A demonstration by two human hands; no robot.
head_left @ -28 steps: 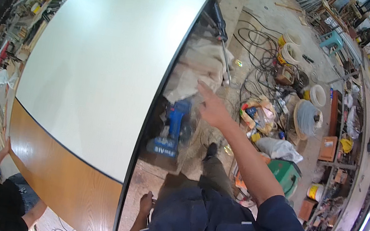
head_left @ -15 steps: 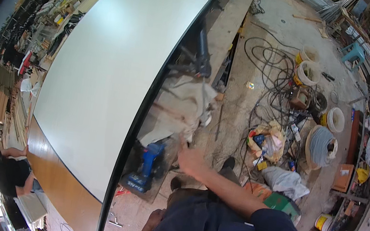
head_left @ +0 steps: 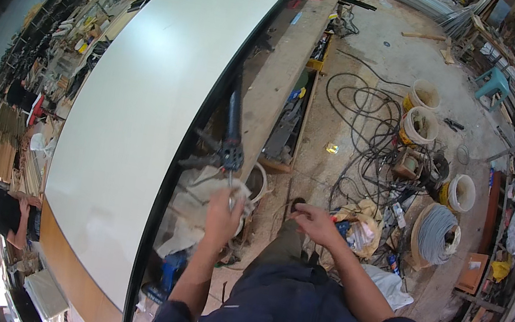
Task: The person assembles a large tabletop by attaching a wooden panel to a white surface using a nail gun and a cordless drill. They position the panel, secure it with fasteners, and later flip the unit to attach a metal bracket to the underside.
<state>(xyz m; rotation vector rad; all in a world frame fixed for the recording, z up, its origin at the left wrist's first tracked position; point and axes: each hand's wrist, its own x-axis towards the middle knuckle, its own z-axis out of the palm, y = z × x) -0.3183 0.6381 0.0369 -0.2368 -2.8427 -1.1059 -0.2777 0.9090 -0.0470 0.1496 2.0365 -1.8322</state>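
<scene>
Since a moment ago our left hand [head_left: 223,215] has come up at frame centre, closed on the crumpled white cloth [head_left: 212,211] beside the large white panel [head_left: 144,109], while our right hand [head_left: 317,223] hovers open, empty.

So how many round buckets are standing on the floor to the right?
3 clearly: one bucket farthest away, a second bucket just nearer, a third bucket by the cable coil. Clutter may hide more.

a white panel [head_left: 146,96] edged in black, a whitish cloth [head_left: 206,210], dark blue sleeves and black cables [head_left: 358,120] are seen.
</scene>
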